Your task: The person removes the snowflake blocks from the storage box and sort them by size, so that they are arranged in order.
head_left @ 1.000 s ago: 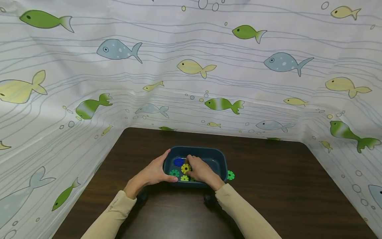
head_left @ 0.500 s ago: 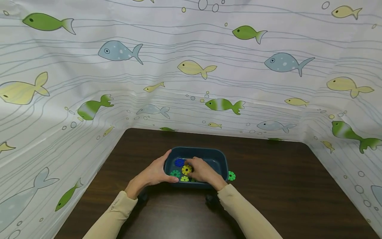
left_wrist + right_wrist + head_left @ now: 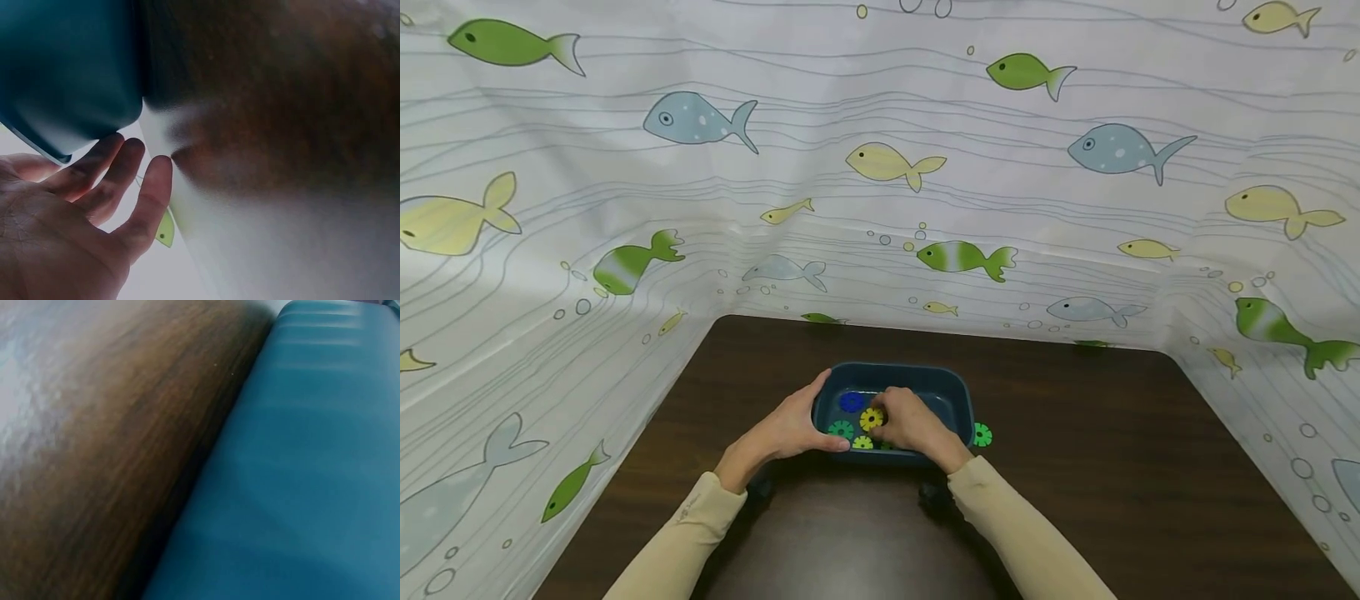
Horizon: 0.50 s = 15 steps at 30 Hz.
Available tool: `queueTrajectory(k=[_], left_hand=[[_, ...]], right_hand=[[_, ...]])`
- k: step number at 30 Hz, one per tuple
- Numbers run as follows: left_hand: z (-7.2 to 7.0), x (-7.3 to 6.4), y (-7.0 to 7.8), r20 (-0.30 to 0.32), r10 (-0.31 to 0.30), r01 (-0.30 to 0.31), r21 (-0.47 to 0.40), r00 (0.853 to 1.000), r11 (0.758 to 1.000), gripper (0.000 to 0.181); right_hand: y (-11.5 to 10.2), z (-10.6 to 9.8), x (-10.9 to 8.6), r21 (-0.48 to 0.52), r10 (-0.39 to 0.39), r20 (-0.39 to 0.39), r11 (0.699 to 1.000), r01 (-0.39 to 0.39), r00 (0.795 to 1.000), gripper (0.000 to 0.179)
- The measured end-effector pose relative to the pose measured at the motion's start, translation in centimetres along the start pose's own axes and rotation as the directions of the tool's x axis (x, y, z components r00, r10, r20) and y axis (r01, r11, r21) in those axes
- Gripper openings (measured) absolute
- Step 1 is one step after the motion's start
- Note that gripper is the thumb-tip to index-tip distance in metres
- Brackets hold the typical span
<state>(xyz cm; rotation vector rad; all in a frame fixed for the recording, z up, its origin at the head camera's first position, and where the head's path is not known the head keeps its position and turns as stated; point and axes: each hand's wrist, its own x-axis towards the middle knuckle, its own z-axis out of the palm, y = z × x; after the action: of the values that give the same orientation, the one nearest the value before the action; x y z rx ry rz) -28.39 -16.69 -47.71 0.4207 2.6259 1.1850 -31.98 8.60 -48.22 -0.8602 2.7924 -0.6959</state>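
Note:
A dark blue plastic tub (image 3: 936,377) sits on the table with several notched interlocking discs inside. My left hand (image 3: 790,427) grips the tub's left end, thumb over the front rim; the left wrist view shows its fingers against the outer wall. Reaching over the front rim, my right hand (image 3: 912,423) pinches a yellow interlocking disc (image 3: 871,418) at its right edge. Near it lie a blue disc (image 3: 852,402), a green disc (image 3: 841,428) and a yellow-green disc (image 3: 862,442). Another green piece is mostly hidden under the right hand. The right wrist view shows only tub wall and table.
A bright green disc (image 3: 982,434) is just outside the tub's right end, on the dark wooden table (image 3: 1097,467). A white fish-patterned sheet (image 3: 880,100) stands around the table's back and sides.
The right hand has shifted slightly to the right inside the tub and its fingers have moved a little around the yellow disc. The left hand keeps its place on the tub.

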Motion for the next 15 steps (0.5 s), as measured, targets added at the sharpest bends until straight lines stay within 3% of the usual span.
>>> queueTrajectory(k=[5, 15], left_hand=[[-0.2, 0.1, 0.1, 0.007, -0.001, 0.001, 0.012, 1.000, 1.000, 0.131], [-0.1, 0.0, 0.0, 0.007, 0.001, -0.001, 0.012, 1.000, 1.000, 0.132]], right_hand=[[-1.5, -1.3, -0.9, 0.031, 0.062, -0.038, 0.998, -0.061, 0.997, 0.043], [-1.6, -1.7, -2.4, 0.067, 0.081, -0.129, 0.995, -0.073, 0.988, 0.043]])
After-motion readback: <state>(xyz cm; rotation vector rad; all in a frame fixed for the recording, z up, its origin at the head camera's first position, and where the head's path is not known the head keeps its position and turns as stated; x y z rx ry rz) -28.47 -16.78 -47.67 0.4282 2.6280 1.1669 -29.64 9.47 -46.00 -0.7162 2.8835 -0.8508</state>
